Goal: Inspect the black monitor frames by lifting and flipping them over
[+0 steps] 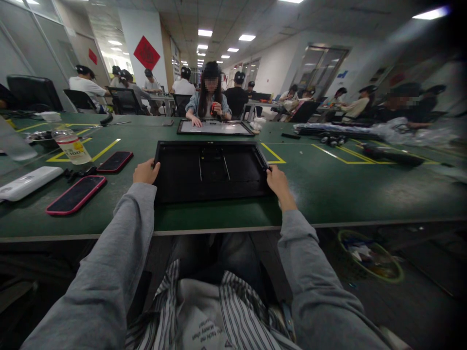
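A wide black monitor back cover (178,172), shallow with a raised rim, lies in front of me on the green table (328,189). Two thin light-coloured strips run across its middle section. My left hand (146,171) grips the cover's left edge, thumb over the rim and fingers closed. At the opposite edge my right hand (278,182) is closed in the same way. The undersides of both grips are hidden. Just beyond the far rim sits a flat framed panel (219,128) with a pale surface, on which a co-worker's hand rests.
To the left lie a red-edged phone (76,195), another phone (115,161), a white power bank (31,183) and a bottle (74,146). Yellow tape (273,154) marks the table. Plastic-wrapped parts (339,130) lie far right. A waste basket (370,256) stands below.
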`<state>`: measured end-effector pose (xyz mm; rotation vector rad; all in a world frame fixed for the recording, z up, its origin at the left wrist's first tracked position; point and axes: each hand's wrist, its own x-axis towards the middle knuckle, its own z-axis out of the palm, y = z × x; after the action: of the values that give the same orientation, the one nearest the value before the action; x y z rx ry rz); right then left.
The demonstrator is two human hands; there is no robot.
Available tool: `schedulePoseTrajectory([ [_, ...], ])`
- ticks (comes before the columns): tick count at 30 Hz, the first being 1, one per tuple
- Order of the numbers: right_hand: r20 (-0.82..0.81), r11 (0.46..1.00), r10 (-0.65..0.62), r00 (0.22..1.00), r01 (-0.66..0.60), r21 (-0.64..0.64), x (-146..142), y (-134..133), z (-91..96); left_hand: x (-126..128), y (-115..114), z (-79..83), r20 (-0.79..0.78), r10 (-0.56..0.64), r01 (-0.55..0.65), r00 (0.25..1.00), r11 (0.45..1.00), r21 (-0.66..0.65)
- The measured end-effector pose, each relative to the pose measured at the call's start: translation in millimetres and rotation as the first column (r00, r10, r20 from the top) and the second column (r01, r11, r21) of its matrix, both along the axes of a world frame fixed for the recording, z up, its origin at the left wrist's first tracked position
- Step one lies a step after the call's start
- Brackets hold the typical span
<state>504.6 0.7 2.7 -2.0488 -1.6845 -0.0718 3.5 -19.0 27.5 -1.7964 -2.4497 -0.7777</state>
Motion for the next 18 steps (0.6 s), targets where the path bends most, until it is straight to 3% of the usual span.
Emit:
schedulePoseTrajectory([
  [18, -0.072, 0.996, 0.043, 0.996, -0.049, -0.080, 7.4, 0.3, -7.2, -14.8, 20.4, -17.2, 0.086, 0.008, -0.006, 0.996, 1.000, -0.022],
])
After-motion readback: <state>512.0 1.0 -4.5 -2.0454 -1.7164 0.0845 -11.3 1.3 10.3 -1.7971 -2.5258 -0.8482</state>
